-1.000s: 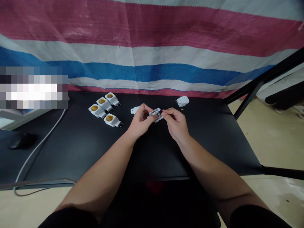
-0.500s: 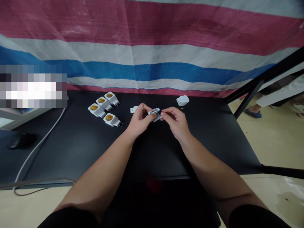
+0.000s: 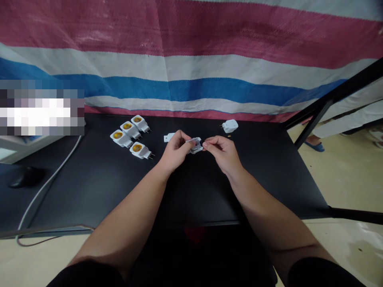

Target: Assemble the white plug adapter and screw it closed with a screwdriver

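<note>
fingers (image 3: 186, 149) of the left hand (image 3: 174, 156) are wrapped firmly on a white casing (image 3: 196, 146) at mid-frame; those of the right hand (image 3: 224, 153) are pinched together, and from my distance i can't tell whether they hold anything small. across my feed, at the left edge, a white box (image 3: 8, 154) shows under a blurred-out patch, with a black mouse (image 3: 26, 177) below and a grey cable (image 3: 49, 182) looping beside it. left of centre, four white sockets (image 3: 130, 130) with gold-coloured insides lie on the black table (image 3: 269, 171), prongs to the right. a striped sheet (image 3: 191, 89) walls off the back. another white piece (image 3: 169, 138) is partly hidden from me by the left hand. right of centre, past the right hand, lie a white plug unit (image 3: 229, 126) and a tiny brass-coloured bit (image 3: 229, 136). a black bar (image 3: 353, 83) slants up at far right, near another person's blue shoe (image 3: 317, 146). the casing is between both hands, hollow side showing, left end under the left thumb, right end at the right fingertips, touching or just beside.
</note>
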Available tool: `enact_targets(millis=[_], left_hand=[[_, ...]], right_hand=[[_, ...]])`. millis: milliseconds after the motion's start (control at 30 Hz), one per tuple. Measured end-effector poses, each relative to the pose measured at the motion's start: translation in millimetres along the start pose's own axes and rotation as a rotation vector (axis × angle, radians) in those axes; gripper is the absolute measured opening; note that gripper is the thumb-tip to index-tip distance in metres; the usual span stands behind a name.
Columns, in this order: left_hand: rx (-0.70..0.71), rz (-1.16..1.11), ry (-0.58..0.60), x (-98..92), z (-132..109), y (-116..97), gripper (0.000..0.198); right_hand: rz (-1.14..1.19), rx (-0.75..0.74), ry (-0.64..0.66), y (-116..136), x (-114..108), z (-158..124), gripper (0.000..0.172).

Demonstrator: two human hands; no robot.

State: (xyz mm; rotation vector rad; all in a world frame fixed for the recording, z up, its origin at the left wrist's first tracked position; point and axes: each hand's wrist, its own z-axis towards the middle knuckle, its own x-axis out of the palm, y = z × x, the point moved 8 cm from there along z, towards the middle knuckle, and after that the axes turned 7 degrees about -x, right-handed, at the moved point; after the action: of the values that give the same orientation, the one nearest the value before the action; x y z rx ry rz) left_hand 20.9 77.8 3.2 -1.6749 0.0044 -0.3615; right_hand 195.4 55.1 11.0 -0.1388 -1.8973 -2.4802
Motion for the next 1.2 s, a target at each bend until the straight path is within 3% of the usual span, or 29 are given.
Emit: enact_targets(millis=[633,1200], left_hand=[[-0.022,-0.046,0.014,0.1,1,6,0.024],[0.018,-0.030,0.116,4.1,0,2,0.024]], right_hand=[[0.040,0.041,0.003,-9,2,0,0.035],[0.086,0.083,0.058,-11,7,-2,0.038]])
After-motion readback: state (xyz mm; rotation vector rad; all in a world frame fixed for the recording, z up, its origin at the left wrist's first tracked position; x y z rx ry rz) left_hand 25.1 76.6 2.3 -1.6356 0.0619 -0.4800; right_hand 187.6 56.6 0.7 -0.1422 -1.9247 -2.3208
